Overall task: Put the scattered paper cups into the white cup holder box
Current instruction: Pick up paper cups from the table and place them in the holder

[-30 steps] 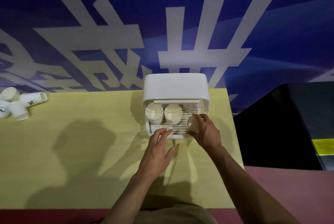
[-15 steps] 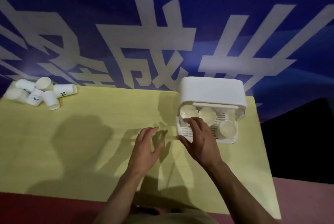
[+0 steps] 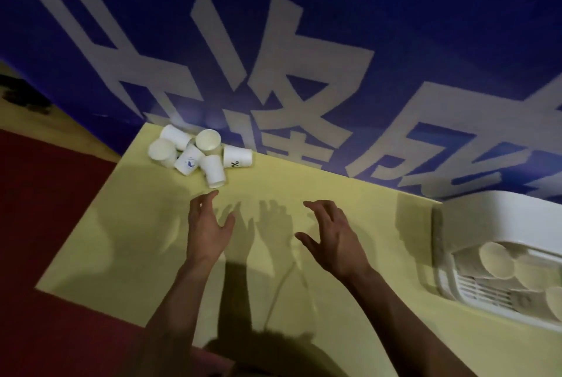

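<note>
Both hands, left hand [image 3: 208,226] and right hand [image 3: 333,238], empty with fingers spread; paper cups [image 3: 199,156] heaped at table's far corner, likely light and crushable, best pinched gently round the wall.

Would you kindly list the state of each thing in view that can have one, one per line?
left hand: open, empty, above the table, nearest the pile.
right hand: open, empty, above the table.
loose paper cups: six heaped at the table's far left corner, most tipped on their sides.
white cup holder box: open at the front, at least three cups inside.
</note>
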